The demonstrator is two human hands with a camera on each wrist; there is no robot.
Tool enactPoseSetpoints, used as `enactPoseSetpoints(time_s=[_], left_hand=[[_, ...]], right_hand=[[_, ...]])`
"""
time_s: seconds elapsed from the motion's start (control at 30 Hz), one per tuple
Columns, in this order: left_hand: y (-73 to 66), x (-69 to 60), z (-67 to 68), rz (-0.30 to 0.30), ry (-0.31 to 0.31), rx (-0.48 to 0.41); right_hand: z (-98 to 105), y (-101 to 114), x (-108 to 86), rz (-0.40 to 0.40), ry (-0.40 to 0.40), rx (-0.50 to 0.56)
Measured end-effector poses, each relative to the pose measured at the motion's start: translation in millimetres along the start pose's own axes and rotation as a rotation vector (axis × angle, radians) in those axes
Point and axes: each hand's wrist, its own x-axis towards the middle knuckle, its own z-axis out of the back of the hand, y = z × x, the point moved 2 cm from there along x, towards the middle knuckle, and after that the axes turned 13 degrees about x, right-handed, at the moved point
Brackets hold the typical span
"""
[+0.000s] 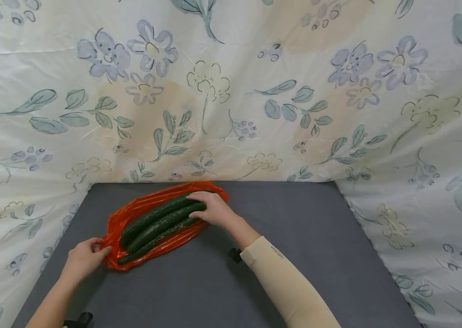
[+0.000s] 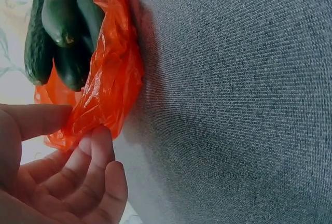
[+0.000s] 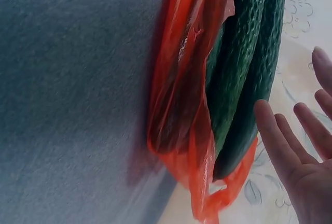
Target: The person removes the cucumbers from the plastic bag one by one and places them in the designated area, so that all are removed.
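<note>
An orange-red plastic bag (image 1: 138,207) lies on the grey tabletop, with several long dark green cucumbers (image 1: 161,226) lying side by side in its opening. My left hand (image 1: 83,258) pinches the gathered near-left end of the bag; thumb and fingers hold the thin plastic in the left wrist view. At the far-right end, my right hand (image 1: 214,208) is over the cucumbers' tips. Its fingers are spread and fairly straight beside the cucumbers (image 3: 238,73) in the right wrist view, gripping nothing. Part of the lowest cucumber is covered by the bag's plastic.
The grey table (image 1: 296,228) extends to the right of the bag and in front of it. A floral-patterned cloth (image 1: 231,91) hangs behind the table and along both sides. The right forearm wears a beige sleeve (image 1: 288,282).
</note>
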Motion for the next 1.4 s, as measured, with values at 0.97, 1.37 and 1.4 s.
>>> enactPoseSetpoints(time_s=[0.97,1.37,1.4], left_hand=[[-2.2,-3.0,0.2,-0.039,-0.063,-0.03],[-1.0,-2.6,-6.9,-0.025,-0.069,-0.041],[-0.8,-2.8,-6.3,-0.029,-0.074,-0.04]], right_hand=[[-27,2,49.1,-0.137,0.019,-0.003],[-38,-8,59.0,-0.235,-0.002,-0.162],[-39,-8,59.7,-0.244,-0.007,-0.173]])
